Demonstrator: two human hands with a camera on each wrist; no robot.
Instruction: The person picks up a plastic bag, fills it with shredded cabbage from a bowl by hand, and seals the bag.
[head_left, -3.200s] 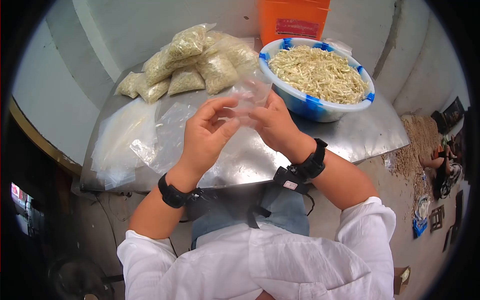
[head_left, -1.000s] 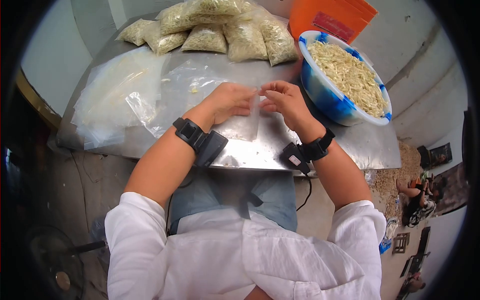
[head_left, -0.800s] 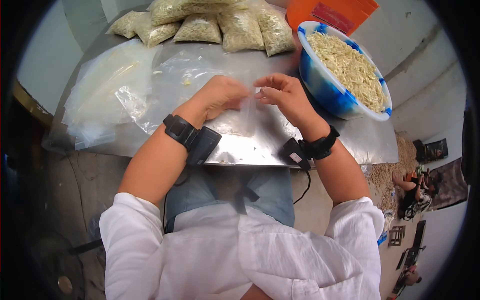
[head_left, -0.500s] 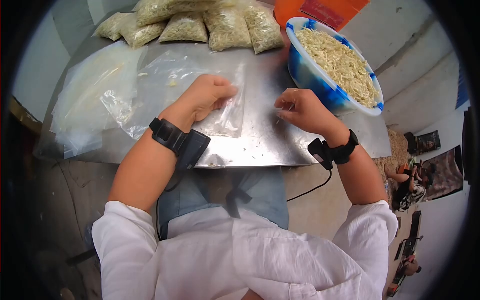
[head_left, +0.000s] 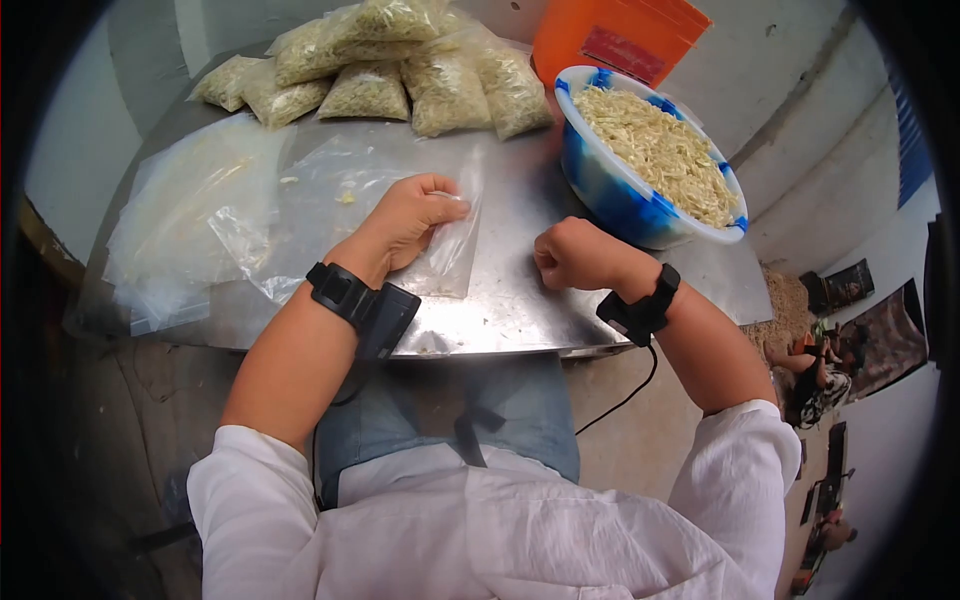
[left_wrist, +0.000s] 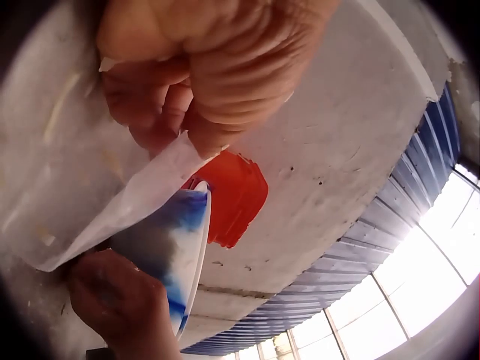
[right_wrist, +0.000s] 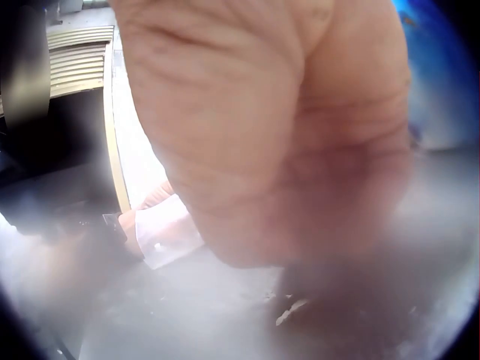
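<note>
Between thumb and fingers, my left hand (head_left: 408,222) pinches the top edge of a clear, empty-looking plastic bag (head_left: 455,255), which hangs over the metal table. The left wrist view shows the bag (left_wrist: 142,195) as a pale sheet below the hand (left_wrist: 225,56). Apart from the bag, my right hand (head_left: 585,255) is curled into a fist over the table, left of and below the blue and white basin (head_left: 620,190); nothing shows in it. In the right wrist view that hand (right_wrist: 277,127) fills much of the picture, blurred.
Filled bags (head_left: 365,90) are piled at the back left. Flat clear bags (head_left: 190,215) lie on the table (head_left: 520,325) at left. Pale shreds (head_left: 655,150) fill the basin, with an orange container (head_left: 620,40) behind it. Another person sits far right.
My right hand has come away from the bag to the right, and its fingers have curled in. The left hand keeps its hold on the bag, which both hands touched before.
</note>
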